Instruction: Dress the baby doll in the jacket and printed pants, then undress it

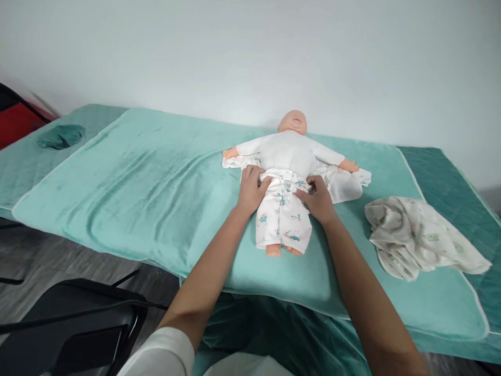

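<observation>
A baby doll (294, 122) lies on its back with its arms spread and its feet toward me. White cloth covers its torso and arms, and printed white pants (282, 211) are on its legs up to the waist. My left hand (251, 189) grips the waistband on one side, thumb against fingers. On the other side, my right hand (318, 198) pinches the same waistband. Under the doll's arms lies a spread white printed shirt (344, 184), its sleeves showing beside the doll's hands.
A crumpled white printed cloth (415, 235) lies to the right on the green bed cover (156, 183). The bed has a face hole (61, 137) at its left end, and a wall runs behind it. A black chair (78, 324) stands at lower left.
</observation>
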Demonstrator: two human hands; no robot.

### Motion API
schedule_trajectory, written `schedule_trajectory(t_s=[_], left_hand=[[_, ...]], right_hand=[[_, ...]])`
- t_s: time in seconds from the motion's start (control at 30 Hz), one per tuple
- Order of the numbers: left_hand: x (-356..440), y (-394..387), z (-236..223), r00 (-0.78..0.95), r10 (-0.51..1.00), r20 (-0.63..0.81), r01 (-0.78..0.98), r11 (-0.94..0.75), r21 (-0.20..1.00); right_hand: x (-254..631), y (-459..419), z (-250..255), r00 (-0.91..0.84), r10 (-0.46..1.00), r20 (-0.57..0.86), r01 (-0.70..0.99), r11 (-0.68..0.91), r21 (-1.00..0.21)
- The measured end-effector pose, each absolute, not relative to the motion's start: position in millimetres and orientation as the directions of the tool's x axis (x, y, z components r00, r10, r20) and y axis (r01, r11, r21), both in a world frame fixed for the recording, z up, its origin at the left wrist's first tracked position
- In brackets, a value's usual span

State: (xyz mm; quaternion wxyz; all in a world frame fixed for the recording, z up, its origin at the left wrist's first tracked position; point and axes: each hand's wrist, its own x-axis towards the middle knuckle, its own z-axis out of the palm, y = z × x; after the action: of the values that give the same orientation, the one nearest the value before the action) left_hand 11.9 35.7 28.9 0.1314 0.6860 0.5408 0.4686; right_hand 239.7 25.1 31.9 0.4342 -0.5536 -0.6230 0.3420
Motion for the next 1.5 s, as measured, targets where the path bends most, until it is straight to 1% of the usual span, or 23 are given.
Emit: schedule_trajectory(t_s=[0.07, 0.17, 0.27, 0.4, 0.6, 0.77, 0.9, 1.03, 1.23, 1.4, 1.5], left_hand=[[11.7, 21.8, 29.3, -0.019, 0.858, 0.514, 0.611, -0.397, 0.685], [11.8, -0.6, 28.5, 0.0, 0.843, 0.538, 0.592, -0.433, 0.68], [11.8, -13.9, 26.7, 0.025, 0.86, 0.51, 0.576, -0.43, 0.695], [12.2, -12.5, 23.3, 0.025, 0.877, 0.48, 0.585, -0.403, 0.704], [13.1, -6.8, 19.1, 0.005, 0.872, 0.49, 0.595, -0.397, 0.699], [11.8, -8.7, 18.6, 0.02, 0.86, 0.51, 0.605, -0.417, 0.679], [13.4, -10.5, 19.8, 0.01, 0.833, 0.553, 0.594, -0.45, 0.667], [20.4, -9.1, 26.1, -0.017, 0.838, 0.545, 0.626, -0.416, 0.659], [31.2, 15.1, 36.5, -0.051, 0.834, 0.549, 0.674, -0.377, 0.635], [29.3, 28.8, 33.2, -0.055, 0.823, 0.566, 0.637, -0.408, 0.655], [23.6, 16.8, 31.8, -0.04, 0.844, 0.534, 0.584, -0.414, 0.698]], right_hand=[[239.9, 23.5, 31.7, 0.012, 0.989, 0.145, 0.402, 0.128, -0.907], [240.0, 22.7, 31.7, 0.032, 0.987, 0.155, 0.42, 0.127, -0.899], [239.3, 22.8, 33.0, 0.035, 0.982, 0.188, 0.438, 0.154, -0.886], [237.5, 18.3, 36.7, 0.055, 0.969, 0.242, 0.503, 0.182, -0.845], [234.6, -19.0, 33.0, 0.075, 0.955, 0.287, 0.58, 0.192, -0.791], [230.1, -47.9, 29.7, 0.036, 0.96, 0.277, 0.551, 0.212, -0.807], [227.9, -48.2, 34.8, -0.013, 0.977, 0.215, 0.49, 0.194, -0.85], [226.4, -39.7, 38.5, -0.009, 0.986, 0.168, 0.456, 0.154, -0.876], [224.7, -17.4, 38.0, 0.029, 0.983, 0.179, 0.466, 0.145, -0.873], [225.4, -3.0, 34.9, 0.081, 0.979, 0.189, 0.465, 0.131, -0.875], [226.0, -3.6, 33.4, 0.083, 0.975, 0.208, 0.477, 0.144, -0.867]])
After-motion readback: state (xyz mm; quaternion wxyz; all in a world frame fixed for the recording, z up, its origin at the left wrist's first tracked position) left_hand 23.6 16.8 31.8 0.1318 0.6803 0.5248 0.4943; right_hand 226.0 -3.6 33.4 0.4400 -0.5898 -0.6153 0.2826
